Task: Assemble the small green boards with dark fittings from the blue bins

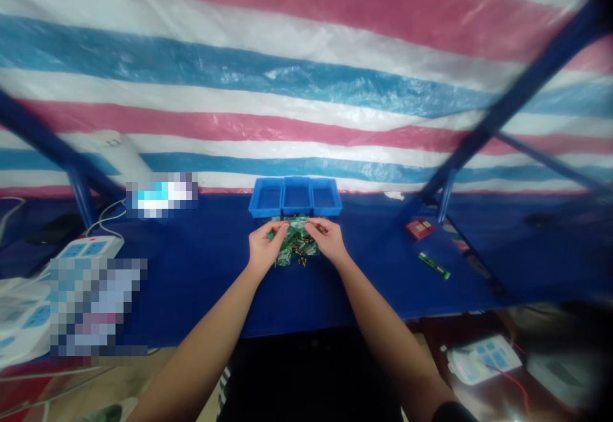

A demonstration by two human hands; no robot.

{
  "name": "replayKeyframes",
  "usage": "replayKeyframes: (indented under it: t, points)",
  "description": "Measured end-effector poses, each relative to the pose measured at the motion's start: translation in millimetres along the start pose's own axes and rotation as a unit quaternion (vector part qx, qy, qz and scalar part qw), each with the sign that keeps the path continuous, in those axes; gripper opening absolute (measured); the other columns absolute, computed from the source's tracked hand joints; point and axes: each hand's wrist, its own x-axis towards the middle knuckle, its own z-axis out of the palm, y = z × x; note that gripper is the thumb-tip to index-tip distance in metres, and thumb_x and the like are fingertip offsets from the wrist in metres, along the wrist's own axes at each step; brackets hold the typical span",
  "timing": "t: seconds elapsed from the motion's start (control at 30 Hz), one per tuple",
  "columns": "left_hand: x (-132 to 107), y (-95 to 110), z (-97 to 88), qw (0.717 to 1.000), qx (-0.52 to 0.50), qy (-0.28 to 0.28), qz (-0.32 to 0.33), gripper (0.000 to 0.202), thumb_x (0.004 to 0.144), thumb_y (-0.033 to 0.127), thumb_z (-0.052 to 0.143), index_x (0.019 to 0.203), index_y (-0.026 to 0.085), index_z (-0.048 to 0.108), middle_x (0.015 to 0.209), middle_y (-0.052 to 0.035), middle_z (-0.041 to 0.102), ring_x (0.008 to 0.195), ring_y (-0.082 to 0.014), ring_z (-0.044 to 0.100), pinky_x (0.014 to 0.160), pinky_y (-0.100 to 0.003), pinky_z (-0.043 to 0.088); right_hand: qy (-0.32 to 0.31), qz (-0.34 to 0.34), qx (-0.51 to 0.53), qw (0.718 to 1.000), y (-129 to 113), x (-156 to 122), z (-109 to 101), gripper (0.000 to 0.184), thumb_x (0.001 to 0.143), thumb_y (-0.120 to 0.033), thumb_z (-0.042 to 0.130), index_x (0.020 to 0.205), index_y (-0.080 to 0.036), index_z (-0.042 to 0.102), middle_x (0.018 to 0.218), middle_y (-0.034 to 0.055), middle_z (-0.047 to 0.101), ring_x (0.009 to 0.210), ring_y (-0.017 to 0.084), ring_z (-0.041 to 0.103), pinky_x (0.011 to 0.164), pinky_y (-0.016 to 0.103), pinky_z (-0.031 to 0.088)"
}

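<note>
Several blue socket panels show on a white power strip (103,245) at the far left of the blue tabletop (191,294), partly covered by a pixelated patch. Further right, the left hand (264,243) pinches one end of a small green-and-clear packet (297,223) between thumb and fingertips. Just beyond the hands, three open blue plastic trays (297,207) stand side by side near the striped sheet (297,90). Below the packet, between the hands, lies a heap of green packets (299,243), with small brass-coloured pieces (301,260) at its near edge. The right hand (328,238) grips the packet's other end, also with thumb and fingers. Well apart, toward the right, sit a red box (419,228) and, nearer, a slim green stick-shaped item (433,265). Lower, off the tabletop, rests a white socket block (483,359) with a red cable (514,377).
</note>
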Motion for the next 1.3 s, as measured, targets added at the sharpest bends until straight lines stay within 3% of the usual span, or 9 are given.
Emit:
replayKeyframes:
  t: [0.3, 0.67, 0.83, 1.03, 1.3]
  points:
    - [-1.5, -5.0, 1.9, 0.999, -0.020, -0.023, -0.009, 0.020, 0.082, 0.036, 0.066, 0.091, 0.018, 0.070, 0.064, 0.0005, 0.070, 0.060, -0.0151, 0.068, 0.065, -0.026, 0.055, 0.000, -0.006, 0.016, 1.000, 0.5, 0.2, 0.5, 0.024, 0.073, -0.042, 0.074, 0.079, -0.019, 0.073, 0.069, 0.0026, 0.069, 0.058, 0.016, 0.062, 0.059, 0.028, 0.052]
    - [-1.1, -1.2, 1.9, 0.998, -0.038, -0.044, 0.005, 0.019, 0.083, 0.035, 0.066, 0.092, 0.018, 0.067, 0.067, -0.0001, 0.071, 0.062, -0.0154, 0.068, 0.064, -0.026, 0.056, -0.005, 0.004, 0.046, 0.999, -3.4, -1.5, 1.2, 0.028, 0.073, -0.042, 0.074, 0.088, -0.019, 0.072, 0.064, 0.0009, 0.068, 0.051, 0.015, 0.060, 0.053, 0.028, 0.051]
    - [-1.2, -1.3, -2.9, 0.995, -0.055, -0.081, 0.012, 0.024, 0.090, 0.034, 0.055, 0.102, 0.019, 0.067, 0.081, -0.0042, 0.074, 0.073, -0.0166, 0.070, 0.071, -0.028, 0.056, -0.007, 0.013, 0.070, 0.997, -6.9, -1.7, 0.2, 0.029, 0.076, -0.046, 0.070, 0.089, -0.020, 0.073, 0.080, 0.0052, 0.074, 0.071, 0.020, 0.069, 0.062, 0.030, 0.054]
    - [-1.0, -2.6, -0.3, 0.998, -0.029, -0.044, 0.026, 0.020, 0.084, 0.034, 0.062, 0.094, 0.019, 0.070, 0.094, -0.0060, 0.072, 0.078, -0.0165, 0.069, 0.075, -0.028, 0.055, 0.004, -0.013, 0.020, 1.000, -7.0, -2.1, -0.7, 0.023, 0.076, -0.040, 0.071, 0.086, -0.020, 0.074, 0.087, 0.0055, 0.074, 0.073, 0.019, 0.066, 0.065, 0.031, 0.053]
    - [-1.0, -3.5, 1.9, 0.999, -0.010, -0.035, 0.036, 0.015, 0.082, 0.031, 0.064, 0.089, 0.019, 0.069, 0.085, -0.0041, 0.071, 0.070, -0.0139, 0.066, 0.068, -0.026, 0.054, 0.028, -0.032, 0.010, 0.999, -1.1, 0.3, 0.6, 0.025, 0.071, -0.038, 0.075, 0.086, -0.019, 0.067, 0.085, 0.0050, 0.070, 0.075, 0.017, 0.065, 0.065, 0.028, 0.052]
